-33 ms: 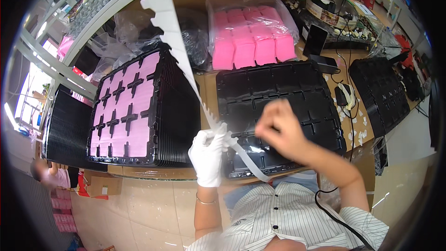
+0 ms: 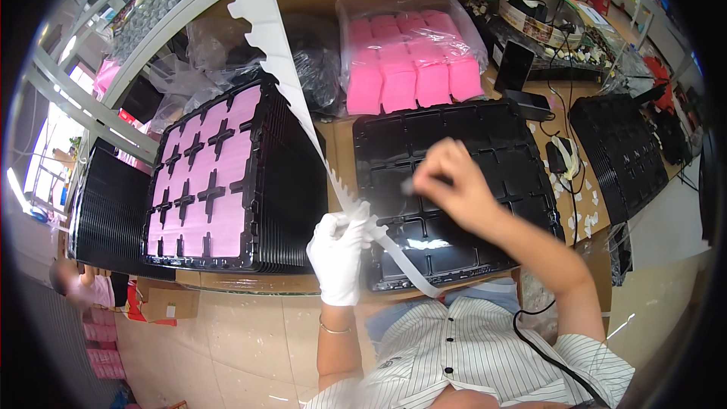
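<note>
Left hand [image 2: 338, 261] gloved, pinching, forearm [image 2: 338, 344] upright; right hand [image 2: 460, 185] bare, curled.

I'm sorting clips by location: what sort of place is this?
Probably a packing or assembly workshop: it shows a deep stack of black moulded plastic trays, bright pink bundles in clear plastic, and a white-gloved left hand holding a long, toothed white strip.
</note>
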The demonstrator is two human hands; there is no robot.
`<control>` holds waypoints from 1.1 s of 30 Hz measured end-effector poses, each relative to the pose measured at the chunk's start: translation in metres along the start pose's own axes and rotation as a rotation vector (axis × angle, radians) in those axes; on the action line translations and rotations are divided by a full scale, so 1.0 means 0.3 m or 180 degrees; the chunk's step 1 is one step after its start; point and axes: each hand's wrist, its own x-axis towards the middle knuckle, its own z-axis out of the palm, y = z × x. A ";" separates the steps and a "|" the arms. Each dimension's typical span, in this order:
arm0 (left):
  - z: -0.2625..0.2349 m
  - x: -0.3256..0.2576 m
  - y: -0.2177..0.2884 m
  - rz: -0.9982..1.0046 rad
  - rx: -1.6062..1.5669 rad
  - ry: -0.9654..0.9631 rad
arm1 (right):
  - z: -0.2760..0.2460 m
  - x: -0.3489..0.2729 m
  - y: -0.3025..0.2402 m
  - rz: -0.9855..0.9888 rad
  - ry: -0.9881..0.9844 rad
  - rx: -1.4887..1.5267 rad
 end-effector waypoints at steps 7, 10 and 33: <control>0.061 -0.025 0.073 -0.0341 -0.0302 -0.0342 | 0.176 0.302 0.395 0.0763 -0.1132 -0.0522; 0.031 -0.025 0.075 -0.0053 -0.0006 -0.0352 | 0.186 0.317 0.387 0.0681 -0.1357 -0.1043; 0.048 0.013 0.070 0.0126 0.0018 -0.0245 | 0.242 0.234 0.381 0.0717 -0.0463 -0.0965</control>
